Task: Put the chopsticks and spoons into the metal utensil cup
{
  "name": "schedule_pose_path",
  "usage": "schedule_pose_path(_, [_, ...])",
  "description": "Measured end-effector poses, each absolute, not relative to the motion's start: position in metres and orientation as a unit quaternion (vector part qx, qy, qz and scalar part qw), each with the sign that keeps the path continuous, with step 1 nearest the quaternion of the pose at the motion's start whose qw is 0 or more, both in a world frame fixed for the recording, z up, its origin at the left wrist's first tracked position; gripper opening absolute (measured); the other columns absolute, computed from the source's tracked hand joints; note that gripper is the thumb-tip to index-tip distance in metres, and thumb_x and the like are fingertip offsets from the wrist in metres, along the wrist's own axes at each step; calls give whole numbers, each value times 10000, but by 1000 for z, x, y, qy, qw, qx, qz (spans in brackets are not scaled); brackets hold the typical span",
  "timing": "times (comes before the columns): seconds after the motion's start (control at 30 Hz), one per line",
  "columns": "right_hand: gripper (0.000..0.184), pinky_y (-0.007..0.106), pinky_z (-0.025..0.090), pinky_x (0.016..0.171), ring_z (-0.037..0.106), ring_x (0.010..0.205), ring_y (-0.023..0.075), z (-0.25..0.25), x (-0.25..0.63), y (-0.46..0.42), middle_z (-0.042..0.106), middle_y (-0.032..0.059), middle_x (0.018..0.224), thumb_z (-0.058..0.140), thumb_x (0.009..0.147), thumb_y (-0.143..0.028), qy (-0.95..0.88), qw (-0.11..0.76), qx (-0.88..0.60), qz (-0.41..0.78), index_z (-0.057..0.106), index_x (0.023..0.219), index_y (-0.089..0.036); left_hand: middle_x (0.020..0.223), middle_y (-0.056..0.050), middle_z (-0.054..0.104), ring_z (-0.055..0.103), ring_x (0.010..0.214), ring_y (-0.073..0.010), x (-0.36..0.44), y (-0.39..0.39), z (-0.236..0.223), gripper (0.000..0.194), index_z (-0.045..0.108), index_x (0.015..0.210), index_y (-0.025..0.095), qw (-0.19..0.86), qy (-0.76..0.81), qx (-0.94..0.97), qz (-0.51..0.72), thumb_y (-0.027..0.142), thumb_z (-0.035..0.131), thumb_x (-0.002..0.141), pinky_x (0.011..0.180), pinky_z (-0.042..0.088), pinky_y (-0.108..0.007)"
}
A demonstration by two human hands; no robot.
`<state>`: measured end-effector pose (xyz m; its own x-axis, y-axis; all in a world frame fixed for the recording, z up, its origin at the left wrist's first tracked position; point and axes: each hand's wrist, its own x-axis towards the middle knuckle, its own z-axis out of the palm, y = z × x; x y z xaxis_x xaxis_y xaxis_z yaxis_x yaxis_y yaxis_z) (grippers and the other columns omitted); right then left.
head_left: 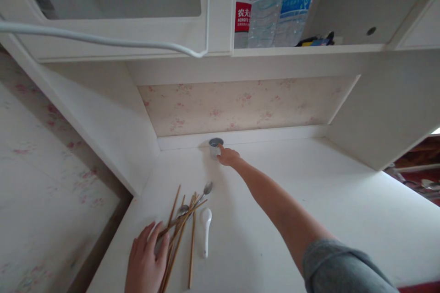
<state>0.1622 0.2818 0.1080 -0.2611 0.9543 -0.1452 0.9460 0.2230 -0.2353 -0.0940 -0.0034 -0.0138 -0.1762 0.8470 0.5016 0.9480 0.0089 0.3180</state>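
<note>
At the back of the white desktop stands a small grey cylindrical cup (214, 150), upright against the back ledge. My right hand (228, 156) reaches out to it and grips its right side at the rim. Near the left front, my left hand (147, 256) rests beside a loose pile of wooden chopsticks (181, 231), its fingers apart and curved at their left end. Something greyish lies partly hidden between its thumb and fingers. Among the chopsticks are a metal spoon (208, 187) and another metal spoon (183, 210). A white soup spoon (206, 231) lies just right of them.
Overhead, a shelf (309, 49) holds plastic water bottles (266, 13) and a few small dark items. A white cable (113, 41) hangs across the upper left. White side panels (106, 114) bound the desktop (275, 247) on both sides, with flowered wallpaper (237, 105) behind.
</note>
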Motion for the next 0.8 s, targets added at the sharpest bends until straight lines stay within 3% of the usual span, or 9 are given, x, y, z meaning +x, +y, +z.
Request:
schedule_pose_path(0.17, [386,396,461,867,610,1077,254,104,169,278,614,136,1209,310,1008,-382,-779,40,-615,115,455,1293,-166,1073,-156,637,604,1018,-298,-117,-32,-33,349,608,1048,194,96,-728,-575,-360,457,464,869,924,493,-462])
schedule_pose_path(0.5, [357,297,431,764,638,969,225,106,221,198,606,71,1214,235,1020,-400,-794,102,-595,72,452,1253,-240,1122,-149,610,569,1059,-296,-113,-27,-38,397,580,1084,190,86,-722,-600,-334,502,444,880,953,468,-465])
schedule_pose_path(0.8, [283,248,411,611,674,795,174,63,256,109,661,43,1068,321,1010,-375,-805,146,-566,102,516,1178,-256,1095,-121,627,580,1043,-268,-100,-23,-22,294,619,1060,187,108,-692,-640,-317,391,492,891,979,439,-439])
